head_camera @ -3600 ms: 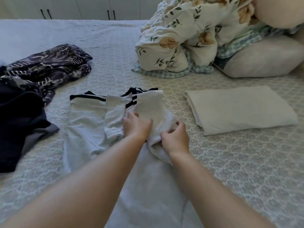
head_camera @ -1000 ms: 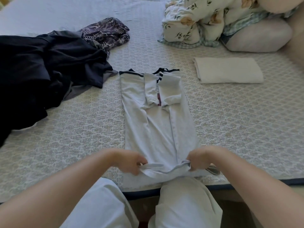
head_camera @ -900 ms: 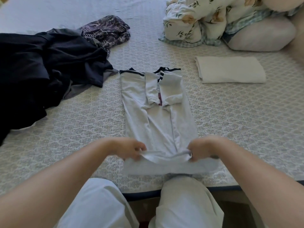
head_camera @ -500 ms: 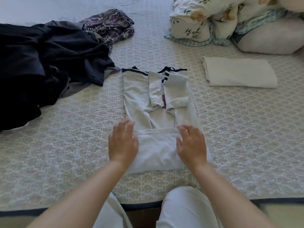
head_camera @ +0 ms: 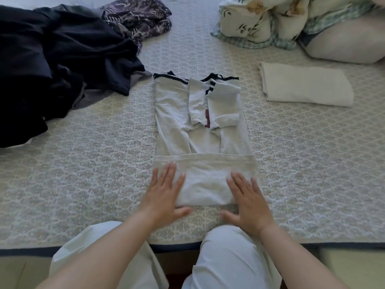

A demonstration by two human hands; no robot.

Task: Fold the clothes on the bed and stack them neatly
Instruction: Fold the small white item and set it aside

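Grey shirt (head_camera: 200,130) lies flat on patterned bedspread (head_camera: 302,163), sleeves folded in, bottom hem folded up over lower part. Left hand (head_camera: 164,195) and right hand (head_camera: 248,199) flat on the folded section, fingers straight, thumbs on the bedspread. Dark clothes pile (head_camera: 58,65) far left, folded white cloth (head_camera: 306,87) right, floral duvet (head_camera: 270,19) top right.

Grey shirt (head_camera: 200,140) matt soft cloth; bedspread (head_camera: 302,163) quilted, probably cotton.

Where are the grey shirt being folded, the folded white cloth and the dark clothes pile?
grey shirt (head_camera: 200,126): head view, its body.
folded white cloth (head_camera: 306,86): head view, top face.
dark clothes pile (head_camera: 54,65): head view, middle.
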